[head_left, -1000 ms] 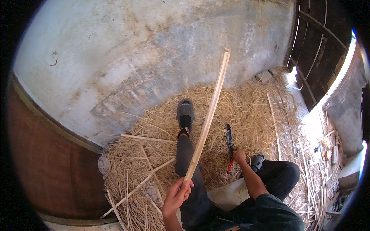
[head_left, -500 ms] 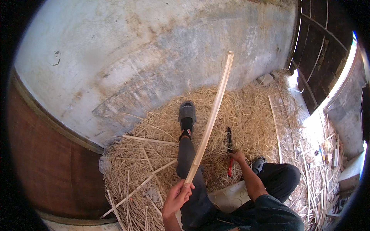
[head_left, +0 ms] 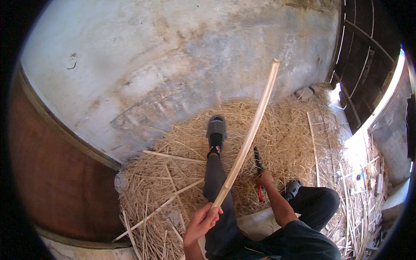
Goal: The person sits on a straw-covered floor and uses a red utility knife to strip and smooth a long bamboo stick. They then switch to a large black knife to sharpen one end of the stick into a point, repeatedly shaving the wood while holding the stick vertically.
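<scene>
My left hand is closed around the lower end of a long, pale split bamboo strip. The strip slants up and away to the right, its far end in front of the wall. My right hand grips a knife with a dark blade pointing away from me. Something red, perhaps part of the handle or a strap, shows below that fist. Blade and strip look apart, with the knife to the right of the strip.
Shavings and thin strips cover the floor. Longer loose strips lie to the left. A stained wall stands ahead, a brown panel at left. My sandalled foot is stretched out between strip and wall.
The bamboo strip has swung a little to the right. My right hand has shifted slightly left and nearer, and the knife blade now leans more to the left. The whole view has shifted slightly.
</scene>
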Demonstrator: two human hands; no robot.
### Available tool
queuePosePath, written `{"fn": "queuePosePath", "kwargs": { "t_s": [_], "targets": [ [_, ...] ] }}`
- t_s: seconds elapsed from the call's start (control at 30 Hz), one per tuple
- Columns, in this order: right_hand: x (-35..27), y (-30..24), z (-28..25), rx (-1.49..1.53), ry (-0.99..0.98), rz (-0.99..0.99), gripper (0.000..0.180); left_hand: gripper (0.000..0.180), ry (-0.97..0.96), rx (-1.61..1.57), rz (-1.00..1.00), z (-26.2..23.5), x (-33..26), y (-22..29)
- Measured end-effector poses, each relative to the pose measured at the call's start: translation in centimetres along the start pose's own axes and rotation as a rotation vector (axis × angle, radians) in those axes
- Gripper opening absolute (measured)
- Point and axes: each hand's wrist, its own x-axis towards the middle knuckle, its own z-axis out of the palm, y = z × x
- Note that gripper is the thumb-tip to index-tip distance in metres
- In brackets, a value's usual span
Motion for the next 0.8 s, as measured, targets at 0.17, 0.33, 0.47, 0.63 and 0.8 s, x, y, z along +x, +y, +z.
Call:
{"fn": "queuePosePath", "kwargs": {
  "t_s": [0.17,0.33,0.47,0.63,0.8],
  "targets": [
    [-1.6,-1.0,0.2,-0.100,0.031,0.029,0.082,0.028,-0.018,-0.063,-0.009,-0.5,-0.3,0.0],
    [-1.1,-4.9,-0.8,0.387,-0.080,0.135,0.057,0.029,0.094,0.025,0.022,-0.4,-1.8,-0.1],
    [8.7,5.1,-2.0,0.736,-0.003,0.048,0.027,0.031,-0.070,0.024,0.083,0.4,0.6,0.2],
    [5.3,-3.0,-7.9,0.177,0.002,-0.187,0.034,0.031,0.092,0.094,0.098,0.6,-1.4,0.5],
    [5.6,-3.0,-18.5,-0.188,-0.056,-0.330,0.028,0.031,0.142,0.187,0.136,1.3,-1.4,1.6]
  ]
}}
